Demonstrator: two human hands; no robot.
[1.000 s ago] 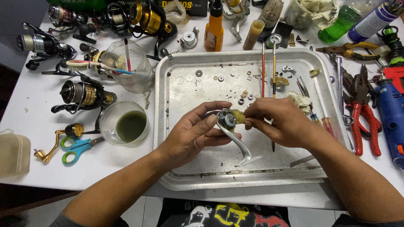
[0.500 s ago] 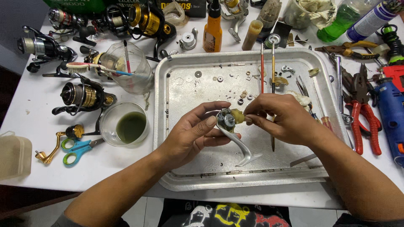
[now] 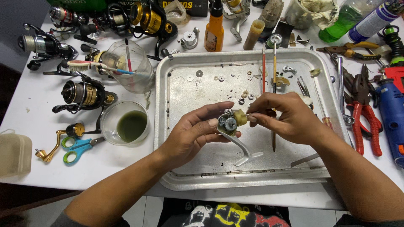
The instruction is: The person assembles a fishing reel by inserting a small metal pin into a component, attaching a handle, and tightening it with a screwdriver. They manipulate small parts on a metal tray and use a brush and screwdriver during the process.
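My left hand (image 3: 191, 136) grips the grey metal reel body (image 3: 230, 126); my right hand (image 3: 290, 117) pinches its small yellowish cap (image 3: 240, 117) above the metal tray (image 3: 185, 101).

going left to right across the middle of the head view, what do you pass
plastic tub → blue-green scissors → cup of green liquid → left hand → reel body → right hand → red pliers → blue rotary tool

Your left hand (image 3: 191, 134) curls palm-up, thumb and fingers pinched closed. Your right hand (image 3: 288, 117) meets it from the opposite side, fingertips (image 3: 253, 119) pressed together, both forearms angling inward.
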